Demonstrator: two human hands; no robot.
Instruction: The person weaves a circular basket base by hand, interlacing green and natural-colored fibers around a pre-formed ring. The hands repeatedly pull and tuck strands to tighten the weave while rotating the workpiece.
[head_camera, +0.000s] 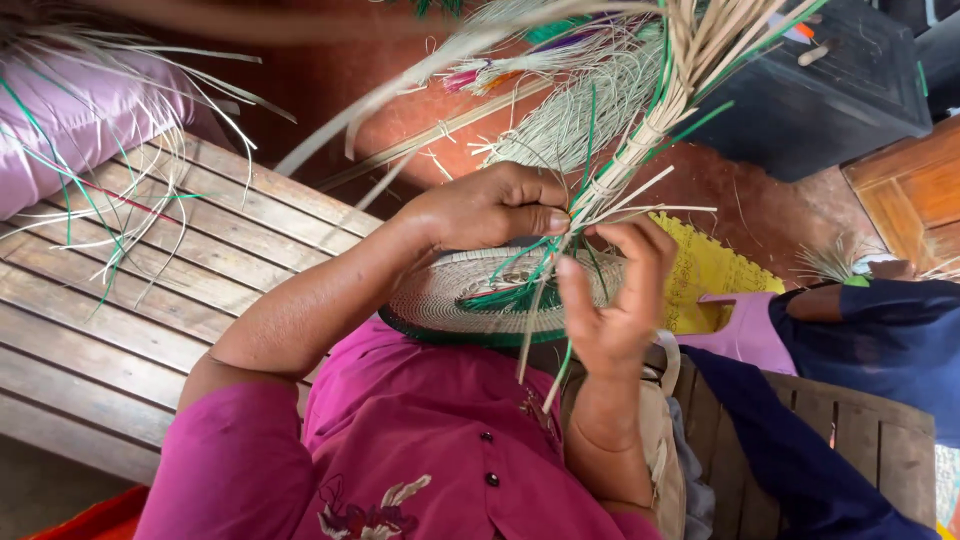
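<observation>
A round woven disc (450, 300) of pale straw with a dark green rim rests over my lap. My left hand (495, 208) lies on its top edge, thumb pressed against a bundle of pale and green straw strands (640, 140) that rises up and to the right. My right hand (615, 300) pinches the same bundle just below, fingers curled around the strands where they meet the disc. Loose strand ends hang down between my hands. I wear a magenta buttoned shirt (420, 450).
A slatted wooden bench (130, 310) runs to my left, with loose straw (120, 200) and a pink cushion (70, 120) on it. Another person in dark blue (880, 340) sits at right by a yellow woven piece (710, 270). A dark box (820, 90) stands on the red floor.
</observation>
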